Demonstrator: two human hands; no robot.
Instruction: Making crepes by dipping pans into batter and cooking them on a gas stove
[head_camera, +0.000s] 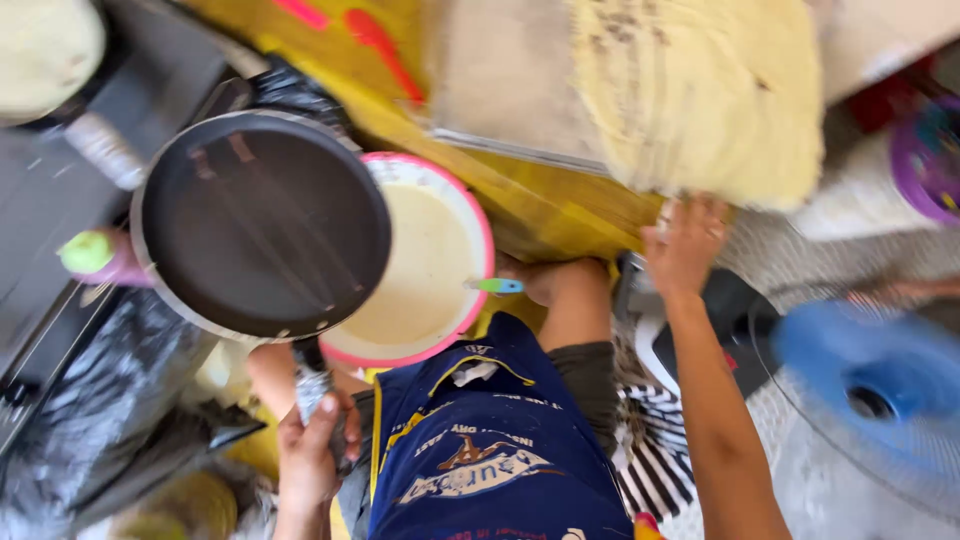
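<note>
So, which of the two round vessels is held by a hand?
The dark frying pan: the left hand grips its handle. The pink-rimmed bowl of batter rests untouched beneath it.

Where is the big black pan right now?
In the head view, the pan is up on the left, held by its handle in the left hand, partly covering the pink bowl of batter.
</note>
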